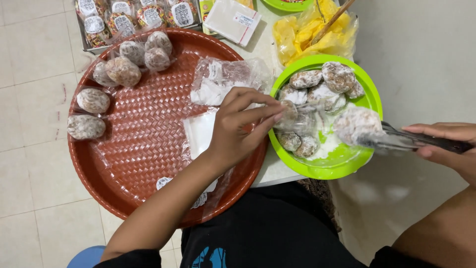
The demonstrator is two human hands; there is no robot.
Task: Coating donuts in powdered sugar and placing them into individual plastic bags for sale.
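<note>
My right hand (448, 144) grips metal tongs (406, 140), whose tips clasp one round sugar-dusted pastry (358, 125) above the green bowl (342, 166). Several more dusted pastries (322, 82) lie in the white powder inside that bowl. My left hand (240, 126) reaches from over the red tray to the bowl's left rim and pinches a small clear plastic bag (297, 119) open just left of the lifted pastry.
A round red woven tray (144, 144) holds several bagged pastries (124, 69) along its far left, a pile of clear bags (223, 82) and loose labels (163, 182). Behind are a box of packed goods (134, 15), a flat white packet (232, 20) and a yellow bag (312, 32).
</note>
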